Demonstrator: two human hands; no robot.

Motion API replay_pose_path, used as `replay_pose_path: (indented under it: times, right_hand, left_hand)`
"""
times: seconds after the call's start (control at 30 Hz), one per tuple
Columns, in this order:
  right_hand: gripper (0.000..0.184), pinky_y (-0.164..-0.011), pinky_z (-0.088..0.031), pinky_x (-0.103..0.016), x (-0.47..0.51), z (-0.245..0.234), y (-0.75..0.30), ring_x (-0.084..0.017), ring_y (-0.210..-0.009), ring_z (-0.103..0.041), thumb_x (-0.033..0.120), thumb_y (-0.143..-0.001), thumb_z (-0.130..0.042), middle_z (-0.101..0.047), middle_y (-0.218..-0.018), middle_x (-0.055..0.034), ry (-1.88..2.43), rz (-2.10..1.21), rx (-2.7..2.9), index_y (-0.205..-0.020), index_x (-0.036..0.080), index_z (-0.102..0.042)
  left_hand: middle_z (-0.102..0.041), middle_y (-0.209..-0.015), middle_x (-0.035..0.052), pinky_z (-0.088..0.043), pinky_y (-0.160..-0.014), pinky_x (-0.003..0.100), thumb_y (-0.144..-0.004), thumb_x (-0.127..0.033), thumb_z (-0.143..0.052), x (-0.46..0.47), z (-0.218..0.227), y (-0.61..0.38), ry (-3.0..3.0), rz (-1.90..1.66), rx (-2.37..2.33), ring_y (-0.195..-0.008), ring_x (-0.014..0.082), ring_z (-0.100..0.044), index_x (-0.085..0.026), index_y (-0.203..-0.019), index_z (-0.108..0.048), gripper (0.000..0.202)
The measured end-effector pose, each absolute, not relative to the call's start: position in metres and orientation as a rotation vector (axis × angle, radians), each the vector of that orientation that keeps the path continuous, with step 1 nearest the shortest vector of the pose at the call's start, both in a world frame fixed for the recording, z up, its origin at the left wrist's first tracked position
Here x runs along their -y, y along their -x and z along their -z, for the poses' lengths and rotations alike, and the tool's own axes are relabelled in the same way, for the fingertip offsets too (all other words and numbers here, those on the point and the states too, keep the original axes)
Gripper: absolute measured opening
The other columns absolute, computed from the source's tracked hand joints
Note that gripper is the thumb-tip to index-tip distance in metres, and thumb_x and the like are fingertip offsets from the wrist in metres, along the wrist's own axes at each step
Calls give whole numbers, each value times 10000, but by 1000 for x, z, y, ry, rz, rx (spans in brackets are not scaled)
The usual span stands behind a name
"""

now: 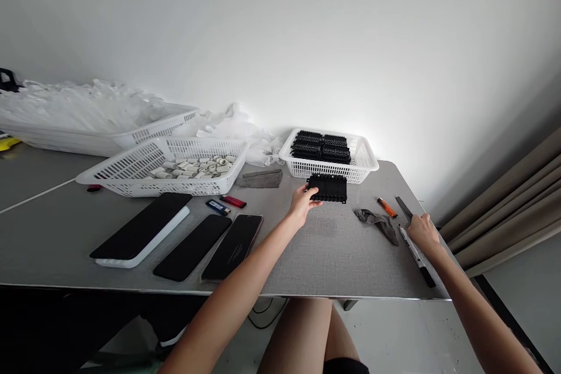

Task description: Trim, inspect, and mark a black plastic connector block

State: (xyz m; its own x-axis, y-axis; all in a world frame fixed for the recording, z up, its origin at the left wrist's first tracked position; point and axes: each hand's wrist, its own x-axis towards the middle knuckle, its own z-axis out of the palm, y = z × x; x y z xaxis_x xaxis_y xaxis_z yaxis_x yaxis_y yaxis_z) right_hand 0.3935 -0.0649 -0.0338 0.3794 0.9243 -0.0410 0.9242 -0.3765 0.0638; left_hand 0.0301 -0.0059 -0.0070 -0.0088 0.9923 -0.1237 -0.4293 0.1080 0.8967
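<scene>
My left hand (302,203) grips the left end of a black ribbed plastic block (328,187) that lies on the grey table just in front of a white basket (366,165). That basket holds several more of the same black blocks (322,146). My right hand (423,230) rests near the table's right edge, fingers curled over a dark flat strip (404,208) and right beside a long black-and-white marker (417,255). I cannot make out whether it grips either one.
A crumpled grey rag (379,222) and an orange pen (387,207) lie between my hands. To the left are three dark phones (193,246), two lighters (225,204), a basket of white cylinders (193,167), another basket with clear plastic (87,108), and a grey pad (262,178).
</scene>
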Motion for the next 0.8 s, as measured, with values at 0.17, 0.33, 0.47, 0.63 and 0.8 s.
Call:
replay_pose_path:
  times: [0.17, 0.33, 0.47, 0.63, 0.8]
  right_hand:
    - [396, -839, -488, -379, 68, 36, -390, -315, -1069, -626, 78, -886, -391, -587, -1192, -264, -2544, -58, -1676, -1174, 25, -659]
    - [417, -870, -480, -415, 73, 25, -388, -355, -1154, -565, 108, -904, -376, -580, -1194, -266, -2574, -126, -1645, -1223, 26, -630]
    - [521, -911, -463, -444, 83, 9, -358, -353, -1199, -524, 205, -949, -395, -508, -1362, -235, -2516, -356, -1978, -1462, 137, -451]
    - [395, -887, -474, -347, 84, 16, -305, -279, -1206, -553, 366, -977, -455, -589, -1289, -121, -2227, -2, -2329, -1339, 283, -588]
    - [277, -747, -443, -283, 67, 20, -299, -230, -1002, -641, 177, -889, -497, -664, -1114, -100, -2408, 150, -2318, -1108, 219, -661]
  left_hand:
    - [-673, -972, 103, -585, -587, 282, -653, -255, -805, 7, 6, -31, -772, -1331, -962, -633, 113, -614, -150, -891, -641, 307]
    - [-671, -992, 107, -579, -594, 292, -668, -244, -793, 9, 2, -30, -765, -1333, -961, -624, 112, -607, -155, -869, -636, 270]
    - [-676, -934, 91, -585, -630, 320, -692, -224, -775, 11, -1, -31, -768, -1332, -945, -615, 118, -616, -160, -872, -624, 243]
    - [-685, -889, 70, -594, -637, 320, -674, -164, -769, 10, 1, -31, -676, -1343, -904, -645, 133, -637, -172, -858, -579, 265]
    - [-676, -845, 52, -605, -684, 307, -664, -102, -752, 8, 4, -31, -609, -1368, -872, -690, 130, -646, -169, -790, -564, 235]
